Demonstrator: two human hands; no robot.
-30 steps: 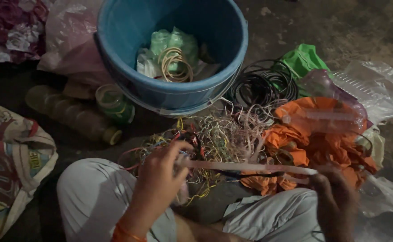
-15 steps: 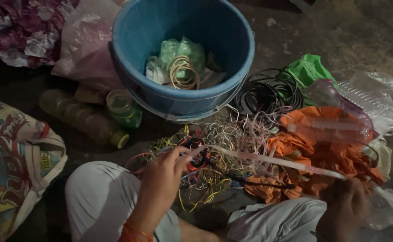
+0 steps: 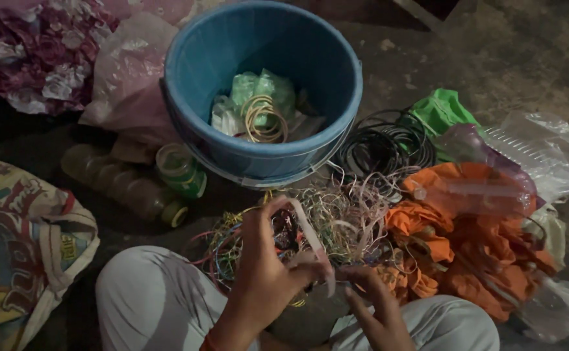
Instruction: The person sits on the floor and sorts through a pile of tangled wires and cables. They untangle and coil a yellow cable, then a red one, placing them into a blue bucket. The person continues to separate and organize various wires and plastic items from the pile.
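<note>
A pale flat strip (image 3: 310, 235) runs bent between the two hands, arching up from the left hand's fingertip and down toward the right hand. It sits just above a tangled heap of thin coloured wires (image 3: 323, 218) that lies straight ahead of both hands, touching the person's knees (image 3: 148, 292).

Beyond the wires stands a blue bucket (image 3: 193, 123), holding crumpled green plastic (image 3: 262, 88) and a coil of tan bands (image 3: 263, 120). To the right of the bucket lies a coil of black wire (image 3: 385, 140), with a green bag (image 3: 443, 110) behind it. Right of the hands spreads orange cloth (image 3: 479, 260), a clear plastic bottle (image 3: 473, 188) resting on top — and clear plastic sheeting (image 3: 544, 149) farther out. Left of the hands lie a green-lidded jar (image 3: 180, 170) and a printed cloth bag (image 3: 25, 240); a pink plastic bag (image 3: 125, 78) lies beyond them.

The left hand (image 3: 265, 273) is partly closed, thumb and fingers pinching the strip, one finger raised under its arch. The right hand (image 3: 375, 302) is curled loosely with its fingers on the strip's lower end — whether it grips firmly cannot be told.
</note>
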